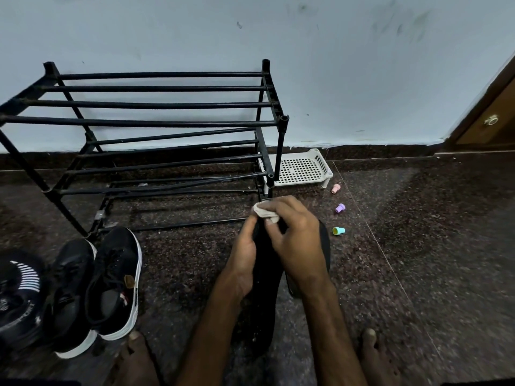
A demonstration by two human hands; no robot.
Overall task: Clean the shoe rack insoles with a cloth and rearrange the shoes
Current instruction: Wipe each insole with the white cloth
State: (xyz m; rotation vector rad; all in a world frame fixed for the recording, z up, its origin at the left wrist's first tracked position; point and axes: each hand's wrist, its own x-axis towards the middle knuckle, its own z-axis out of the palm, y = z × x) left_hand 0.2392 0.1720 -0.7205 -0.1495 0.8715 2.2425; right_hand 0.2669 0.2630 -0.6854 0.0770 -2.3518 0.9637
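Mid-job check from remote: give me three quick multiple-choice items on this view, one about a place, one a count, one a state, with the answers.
1. Where is the white perforated tray?
A. on the rack's top shelf
B. on the floor beside the shoe rack
C. under the sneakers

2. How many small coloured caps lie on the floor?
A. one
B. three
C. five

3. What is the right hand doing?
A. pinching a cloth against the black insole
B. hanging empty
C. lifting a sneaker

Answers: B, it sits against the wall; B, pink, purple, teal; A, the left hand steadies the insole.
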